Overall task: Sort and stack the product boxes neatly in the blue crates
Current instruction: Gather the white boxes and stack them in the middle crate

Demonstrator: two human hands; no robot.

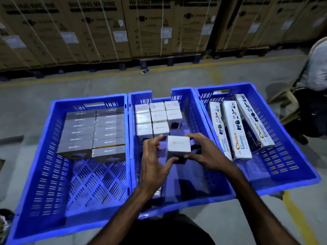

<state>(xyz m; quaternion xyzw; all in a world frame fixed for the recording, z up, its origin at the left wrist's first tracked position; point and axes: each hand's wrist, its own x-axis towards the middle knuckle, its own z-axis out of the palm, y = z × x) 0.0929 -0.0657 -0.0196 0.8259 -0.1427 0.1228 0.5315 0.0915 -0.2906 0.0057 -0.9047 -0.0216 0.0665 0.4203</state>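
1. White cardboard fills the grip: a small cube-shaped box [178,147] with a red logo on top is held between both hands above the middle crate [187,197].
2. The left hand [154,161] curls round the box's near-left corner, thumb on the lower front face and fingers raised by its left side.
3. The right hand [203,152] holds the box from the right, fingers arched over its far right edge and thumb pinching the lower front.
4. Just beyond the held box, the middle crate carries a block of matching white boxes [155,117] packed in rows against its far wall; the near part of its floor is mostly bare and in shadow.
5. The left crate [44,174] touches the middle one and holds two columns of flat dark boxes [93,131] stacked toward its far end, with open floor grating nearer the person.
6. The right crate [292,170] holds long white boxes [235,129] printed "Choice Lumino", standing on edge and leaning.
7. All three crates sit side by side on a grey concrete floor [106,85] with yellow painted lines.
8. Tall brown cartons [99,29] marked "WASHING MACHINE" line the background on pallets.
9. Another person [316,68] in a light shirt sits at the right edge.
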